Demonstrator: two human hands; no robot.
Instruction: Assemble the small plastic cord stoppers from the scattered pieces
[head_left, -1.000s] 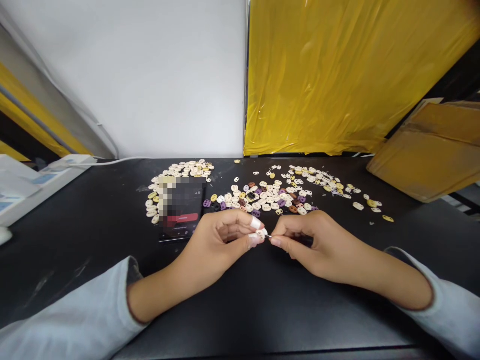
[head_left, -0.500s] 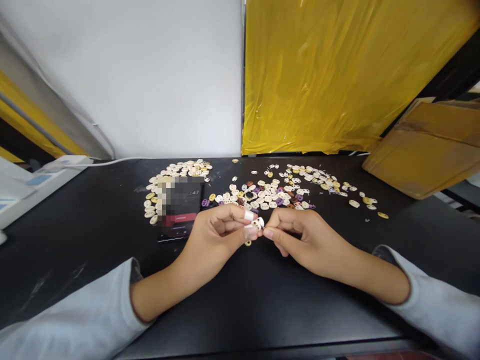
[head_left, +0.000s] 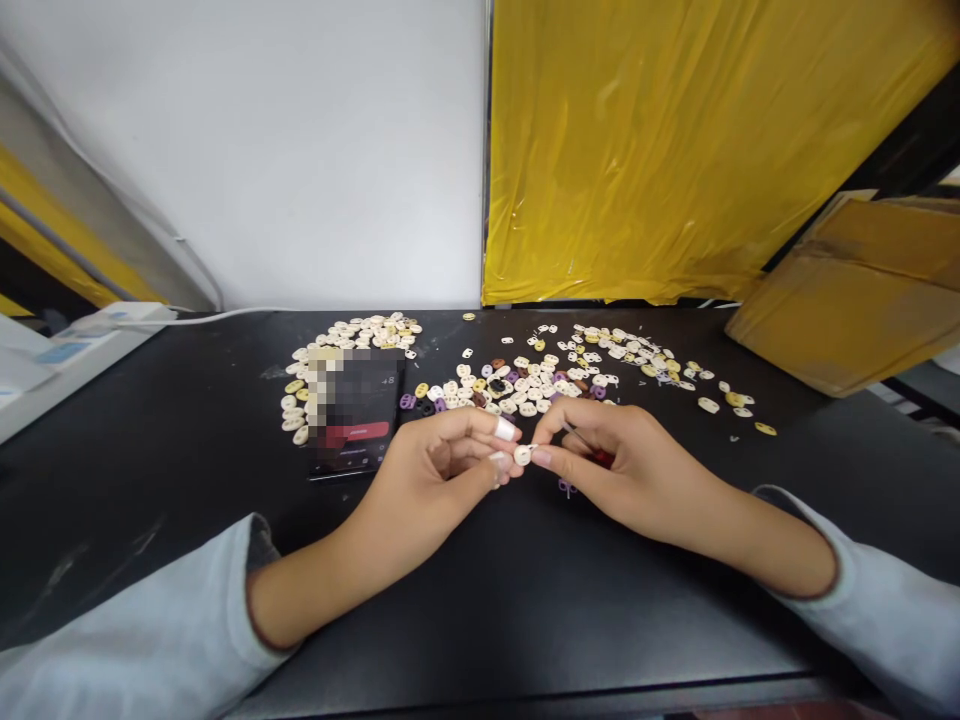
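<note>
So I'm looking down at a black table (head_left: 187, 470) pushed against a white wall (head_left: 300, 150), with crinkly yellow plastic sheeting (head_left: 675, 150) hung to the right of it and a cardboard box (head_left: 847, 300) tilted at the far right edge; can't see into it from here. Loose buttons (head_left: 540, 385) are scattered across the far side of the table, mostly cream with some purple, brown and yellow, and a second heap (head_left: 352, 335) sits behind a dark phone (head_left: 356, 415) lying flat. Near the middle, the left hand (head_left: 439, 465) and right hand (head_left: 607, 455) meet fingertip to fingertip, both pinched tight on one small white button (head_left: 522, 454) held just above the table.
</note>
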